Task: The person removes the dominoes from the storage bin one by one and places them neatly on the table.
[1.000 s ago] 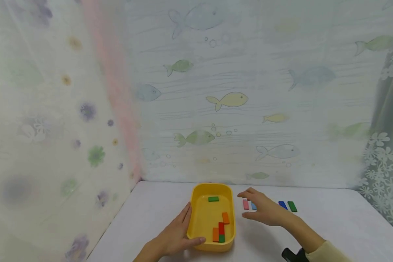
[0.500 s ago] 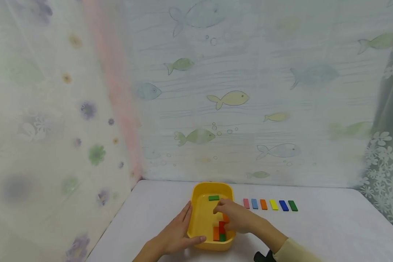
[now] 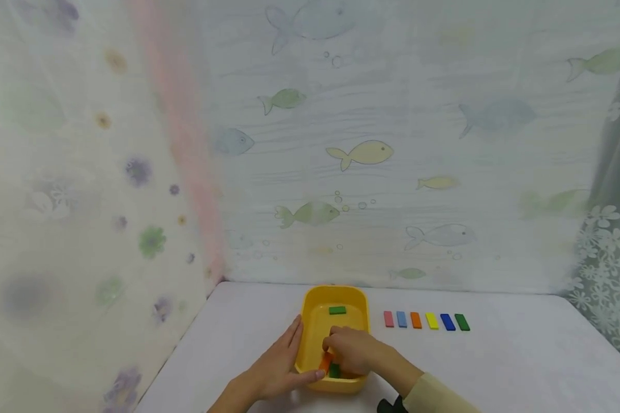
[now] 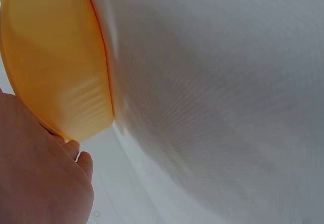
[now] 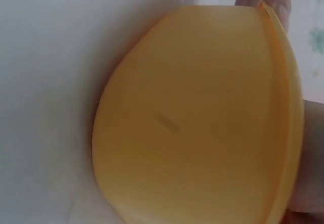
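Lying in the near end of the yellow tray (image 3: 317, 322), an orange block (image 3: 326, 361) risked being fumbled against a crowding green block (image 3: 334, 371) by the right hand (image 3: 358, 349), whose curled fingers hid any grip, while the left hand (image 3: 275, 367) braced the tray straight-fingered.

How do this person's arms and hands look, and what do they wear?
The left hand and right hand wear no gloves. A plain cream sleeve is on the right arm; a black object, partly cut off, shows beside it. No left sleeve is in view.
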Action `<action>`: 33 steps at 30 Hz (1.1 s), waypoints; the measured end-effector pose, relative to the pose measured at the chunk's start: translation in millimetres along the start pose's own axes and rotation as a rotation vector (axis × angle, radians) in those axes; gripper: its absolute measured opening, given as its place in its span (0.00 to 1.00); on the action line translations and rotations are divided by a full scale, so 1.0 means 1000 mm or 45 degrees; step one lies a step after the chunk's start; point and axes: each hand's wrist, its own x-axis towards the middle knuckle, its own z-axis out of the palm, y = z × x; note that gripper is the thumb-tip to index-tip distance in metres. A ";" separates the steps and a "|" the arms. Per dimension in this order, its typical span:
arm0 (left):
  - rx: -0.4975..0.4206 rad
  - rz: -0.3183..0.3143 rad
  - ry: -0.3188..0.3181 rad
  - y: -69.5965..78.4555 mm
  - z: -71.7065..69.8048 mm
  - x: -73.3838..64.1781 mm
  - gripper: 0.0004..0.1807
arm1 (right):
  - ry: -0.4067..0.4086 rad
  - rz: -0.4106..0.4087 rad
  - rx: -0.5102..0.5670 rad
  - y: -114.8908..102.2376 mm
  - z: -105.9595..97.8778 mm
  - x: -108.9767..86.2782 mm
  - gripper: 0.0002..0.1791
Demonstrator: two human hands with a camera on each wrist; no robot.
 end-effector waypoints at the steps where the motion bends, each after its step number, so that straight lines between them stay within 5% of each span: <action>1: 0.001 0.002 0.003 0.000 0.000 0.000 0.63 | 0.010 0.015 0.015 -0.001 0.001 0.002 0.15; 9: -0.002 0.011 0.025 0.000 0.000 0.002 0.63 | 0.113 0.081 0.146 0.000 0.007 0.014 0.09; 19: -0.001 0.028 0.036 0.000 0.000 0.000 0.63 | 0.106 0.016 0.336 -0.002 0.010 0.012 0.16; 33: 0.001 0.036 0.050 0.000 0.001 -0.001 0.63 | 0.167 0.206 0.281 -0.015 0.025 0.017 0.20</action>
